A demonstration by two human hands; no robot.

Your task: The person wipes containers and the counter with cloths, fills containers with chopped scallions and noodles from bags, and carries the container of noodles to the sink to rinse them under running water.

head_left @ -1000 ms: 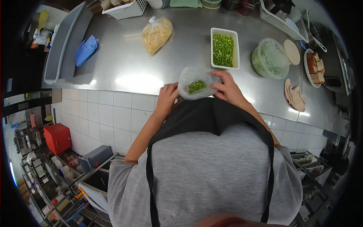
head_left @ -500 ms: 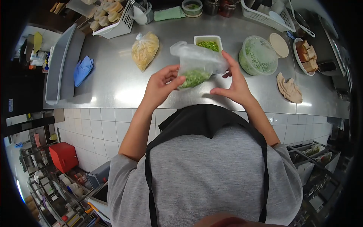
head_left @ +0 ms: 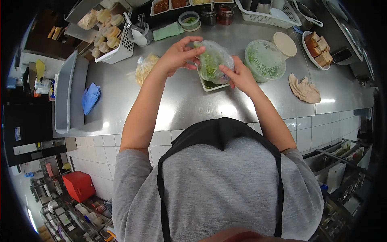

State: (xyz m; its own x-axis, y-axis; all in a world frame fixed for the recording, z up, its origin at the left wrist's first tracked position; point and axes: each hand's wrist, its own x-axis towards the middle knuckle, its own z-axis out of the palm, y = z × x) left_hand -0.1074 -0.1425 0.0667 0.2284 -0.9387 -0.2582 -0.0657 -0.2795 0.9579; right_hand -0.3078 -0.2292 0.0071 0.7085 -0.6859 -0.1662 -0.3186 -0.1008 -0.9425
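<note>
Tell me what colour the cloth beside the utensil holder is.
Pale green; the cloth shows best in the head view.

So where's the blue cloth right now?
In the head view, the blue cloth lies crumpled at the left end of the steel counter, just right of the long grey tub.

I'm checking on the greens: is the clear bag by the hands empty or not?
Not empty: green bits show through the clear bag, between left hand and right hand.
</note>
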